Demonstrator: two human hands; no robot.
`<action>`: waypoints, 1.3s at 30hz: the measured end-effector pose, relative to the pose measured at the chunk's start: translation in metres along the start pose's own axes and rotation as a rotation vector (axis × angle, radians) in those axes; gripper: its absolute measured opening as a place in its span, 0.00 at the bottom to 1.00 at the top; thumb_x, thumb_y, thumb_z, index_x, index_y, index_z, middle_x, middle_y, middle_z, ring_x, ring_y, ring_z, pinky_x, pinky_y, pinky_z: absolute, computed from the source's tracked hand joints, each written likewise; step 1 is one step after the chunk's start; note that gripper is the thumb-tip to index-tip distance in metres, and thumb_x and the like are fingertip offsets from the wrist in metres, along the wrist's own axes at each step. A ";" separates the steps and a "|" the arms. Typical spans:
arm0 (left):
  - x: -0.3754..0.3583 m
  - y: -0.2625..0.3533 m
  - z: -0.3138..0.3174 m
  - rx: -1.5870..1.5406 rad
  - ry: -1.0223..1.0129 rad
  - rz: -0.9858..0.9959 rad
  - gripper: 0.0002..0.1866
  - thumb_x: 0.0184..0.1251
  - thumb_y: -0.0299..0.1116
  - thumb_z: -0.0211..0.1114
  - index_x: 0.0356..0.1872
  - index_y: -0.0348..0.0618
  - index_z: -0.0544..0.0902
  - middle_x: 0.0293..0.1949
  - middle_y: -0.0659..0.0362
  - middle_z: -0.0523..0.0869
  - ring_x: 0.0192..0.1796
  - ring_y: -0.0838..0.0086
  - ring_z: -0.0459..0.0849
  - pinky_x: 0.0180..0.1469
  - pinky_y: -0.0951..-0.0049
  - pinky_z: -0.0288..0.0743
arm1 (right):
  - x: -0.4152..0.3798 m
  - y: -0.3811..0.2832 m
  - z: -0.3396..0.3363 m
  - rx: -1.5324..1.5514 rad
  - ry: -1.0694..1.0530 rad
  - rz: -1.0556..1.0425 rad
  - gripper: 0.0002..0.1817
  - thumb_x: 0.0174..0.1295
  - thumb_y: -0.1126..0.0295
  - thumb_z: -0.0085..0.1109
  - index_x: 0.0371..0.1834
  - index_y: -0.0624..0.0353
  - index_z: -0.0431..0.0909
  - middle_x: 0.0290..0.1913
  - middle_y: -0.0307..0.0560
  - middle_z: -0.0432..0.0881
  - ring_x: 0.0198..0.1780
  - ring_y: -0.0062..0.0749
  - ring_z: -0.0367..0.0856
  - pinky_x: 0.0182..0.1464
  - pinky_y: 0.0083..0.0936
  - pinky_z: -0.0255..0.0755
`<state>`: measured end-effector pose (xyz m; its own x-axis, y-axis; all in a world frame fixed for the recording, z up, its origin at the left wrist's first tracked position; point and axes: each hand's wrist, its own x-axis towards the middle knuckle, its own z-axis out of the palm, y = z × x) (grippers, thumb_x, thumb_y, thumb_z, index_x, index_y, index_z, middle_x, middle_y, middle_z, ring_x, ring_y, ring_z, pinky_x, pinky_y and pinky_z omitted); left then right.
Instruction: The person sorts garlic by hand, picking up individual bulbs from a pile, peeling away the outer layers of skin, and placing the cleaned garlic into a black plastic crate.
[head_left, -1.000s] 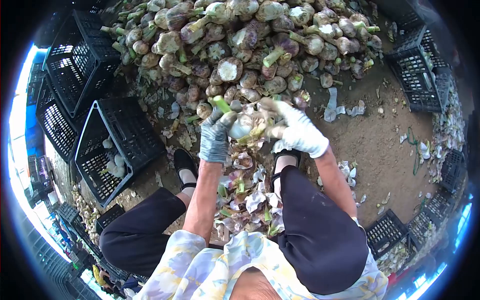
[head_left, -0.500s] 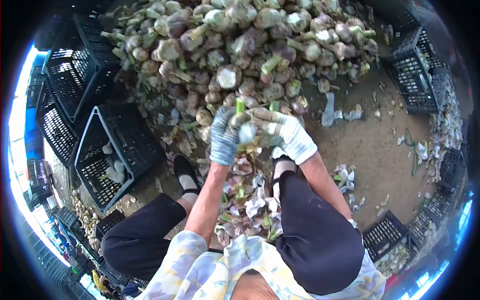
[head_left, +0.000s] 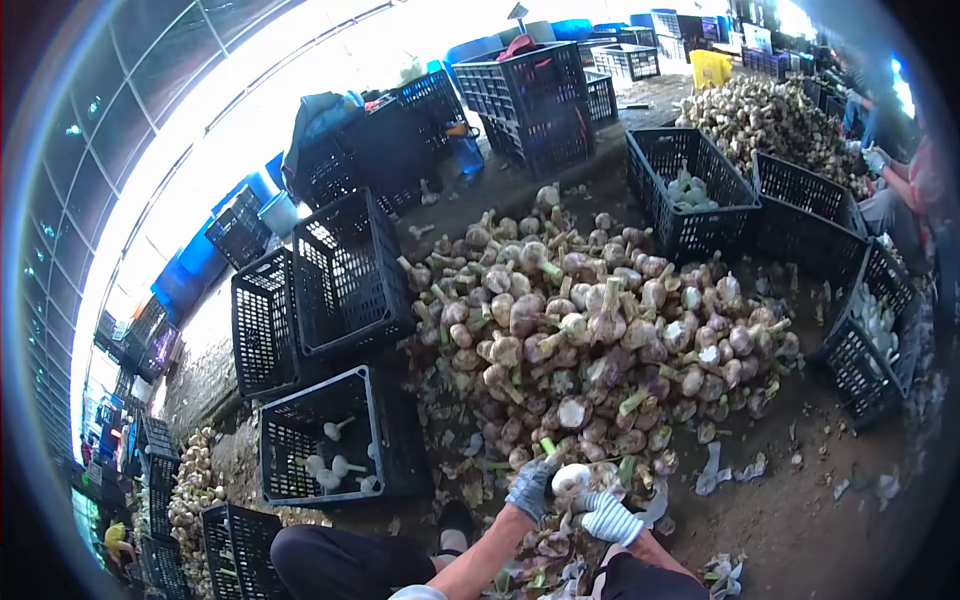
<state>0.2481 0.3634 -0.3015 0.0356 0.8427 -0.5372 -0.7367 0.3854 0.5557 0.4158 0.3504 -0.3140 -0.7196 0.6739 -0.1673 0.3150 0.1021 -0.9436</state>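
A pale garlic bulb [head_left: 571, 480] with a green stem is held low in front of me, at the near edge of a large heap of garlic [head_left: 610, 350]. My left hand [head_left: 533, 488], in a grey knit glove, is closed on the bulb from its left side. From the lower right my right hand [head_left: 608, 518], in a striped white glove, has its fingers closed against the bulb's underside. Its fingertips are partly hidden. Loose peel and husks [head_left: 545, 570] litter the ground below both hands.
On my left stands a black crate [head_left: 375, 430] with several pale bulbs inside. Other crates [head_left: 350, 270] lean behind it. Far right, crates [head_left: 690, 190] hold cleaned garlic, and another person [head_left: 900, 185] sits by a second heap [head_left: 765, 115].
The view has tilted up and swung left, bringing the far crates and the other person into sight. Both hands stay together at the garlic bulb, which shows more of its pale skin.
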 end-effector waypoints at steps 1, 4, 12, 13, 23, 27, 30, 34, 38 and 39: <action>0.004 0.000 0.000 0.026 0.045 -0.032 0.10 0.64 0.33 0.58 0.44 0.42 0.78 0.36 0.55 0.82 0.40 0.68 0.82 0.39 0.68 0.77 | -0.013 -0.022 -0.015 0.243 0.027 0.028 0.17 0.46 0.74 0.57 0.42 0.66 0.79 0.35 0.37 0.84 0.40 0.24 0.79 0.48 0.26 0.71; -0.014 0.000 0.018 0.600 0.105 0.308 0.08 0.62 0.28 0.57 0.42 0.43 0.78 0.34 0.57 0.82 0.39 0.69 0.82 0.38 0.69 0.76 | -0.020 -0.049 -0.037 0.927 0.027 -0.005 0.10 0.51 0.75 0.60 0.38 0.65 0.81 0.33 0.40 0.83 0.37 0.25 0.80 0.42 0.21 0.74; 0.016 -0.013 -0.002 0.195 0.466 0.412 0.07 0.58 0.32 0.65 0.35 0.44 0.77 0.30 0.62 0.80 0.30 0.72 0.80 0.26 0.72 0.73 | -0.007 -0.015 -0.041 0.705 0.401 -0.029 0.25 0.51 0.84 0.55 0.56 0.68 0.69 0.51 0.48 0.77 0.51 0.29 0.75 0.51 0.22 0.71; 0.016 -0.010 0.009 0.087 0.415 0.442 0.08 0.58 0.33 0.65 0.34 0.44 0.77 0.28 0.64 0.79 0.27 0.75 0.78 0.25 0.74 0.72 | -0.007 -0.046 -0.044 0.819 0.380 -0.038 0.26 0.51 0.84 0.54 0.57 0.67 0.69 0.53 0.46 0.76 0.53 0.28 0.74 0.53 0.22 0.69; 0.006 0.003 0.053 0.095 0.524 0.373 0.16 0.53 0.38 0.71 0.36 0.45 0.74 0.27 0.65 0.78 0.22 0.81 0.75 0.19 0.82 0.69 | 0.002 -0.056 -0.055 0.534 0.673 0.027 0.21 0.52 0.82 0.56 0.53 0.67 0.72 0.48 0.49 0.79 0.48 0.27 0.77 0.50 0.21 0.71; 0.002 -0.004 0.062 0.339 0.532 0.446 0.14 0.51 0.34 0.72 0.33 0.42 0.75 0.24 0.65 0.79 0.24 0.82 0.74 0.23 0.80 0.70 | 0.000 -0.064 -0.051 0.177 0.722 0.034 0.28 0.47 0.75 0.65 0.55 0.64 0.70 0.47 0.54 0.79 0.45 0.36 0.79 0.48 0.26 0.72; -0.004 -0.011 0.072 0.461 0.499 0.634 0.10 0.54 0.34 0.69 0.26 0.44 0.76 0.19 0.68 0.75 0.17 0.85 0.67 0.18 0.82 0.60 | 0.007 -0.068 -0.042 -0.143 0.727 0.085 0.29 0.45 0.73 0.66 0.54 0.64 0.69 0.46 0.56 0.77 0.46 0.45 0.78 0.48 0.31 0.72; 0.012 -0.037 0.022 1.070 0.556 0.846 0.07 0.56 0.26 0.63 0.31 0.45 0.72 0.27 0.67 0.75 0.27 0.79 0.71 0.29 0.77 0.70 | 0.012 -0.037 -0.031 0.217 0.681 -0.025 0.24 0.49 0.78 0.61 0.54 0.64 0.71 0.48 0.48 0.77 0.49 0.32 0.75 0.52 0.25 0.69; 0.000 -0.009 0.037 0.986 0.359 0.825 0.06 0.52 0.25 0.66 0.30 0.40 0.77 0.25 0.64 0.79 0.30 0.79 0.76 0.33 0.77 0.72 | 0.019 -0.013 -0.036 0.751 0.486 0.153 0.14 0.57 0.75 0.58 0.46 0.64 0.75 0.39 0.43 0.81 0.39 0.26 0.79 0.39 0.25 0.78; 0.013 -0.011 0.022 0.787 0.266 0.660 0.08 0.52 0.25 0.68 0.31 0.38 0.78 0.28 0.64 0.80 0.32 0.81 0.77 0.35 0.79 0.73 | 0.022 -0.036 -0.041 0.902 0.462 0.243 0.14 0.56 0.72 0.59 0.45 0.63 0.75 0.38 0.44 0.81 0.36 0.29 0.80 0.37 0.30 0.79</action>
<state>0.2716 0.3782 -0.3006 -0.4311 0.9010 -0.0482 0.0917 0.0969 0.9911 0.4144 0.3911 -0.2725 -0.3319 0.8369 -0.4352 -0.2964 -0.5306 -0.7942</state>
